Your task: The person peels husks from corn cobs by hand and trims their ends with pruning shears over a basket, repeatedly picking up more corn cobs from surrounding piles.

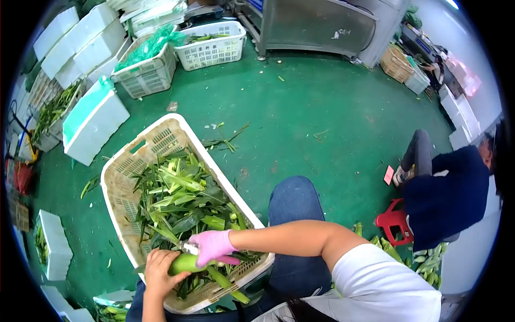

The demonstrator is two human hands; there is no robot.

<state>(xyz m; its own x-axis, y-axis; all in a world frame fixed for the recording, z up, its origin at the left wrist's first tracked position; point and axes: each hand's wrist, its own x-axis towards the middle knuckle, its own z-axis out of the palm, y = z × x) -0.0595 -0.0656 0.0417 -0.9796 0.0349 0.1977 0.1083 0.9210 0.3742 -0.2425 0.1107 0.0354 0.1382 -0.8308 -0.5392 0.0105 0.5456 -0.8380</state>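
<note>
- The left hand (162, 270) curls closed around one green ear (185, 262).
- The right hand (213, 248), pink-gloved, closes on one metal tool (189, 247) beside that ear.
- One crate (119, 196) of leaves (179, 188) lies beneath both hands.
- Well right of the grip: one other person (448, 190), one red stool (390, 221).

"Any writing you can read?"

"Not one word for certain. The white basket (210, 61) in the upper left of the frame has a row of dark characters (213, 55) on its long side. They look Chinese, but they're too small and blurred to make out."

"And the metal cabinet (314, 32) at the top?"

"Only a pale patch (340, 34) on its front panel. I can't tell if that's lettering."
</note>
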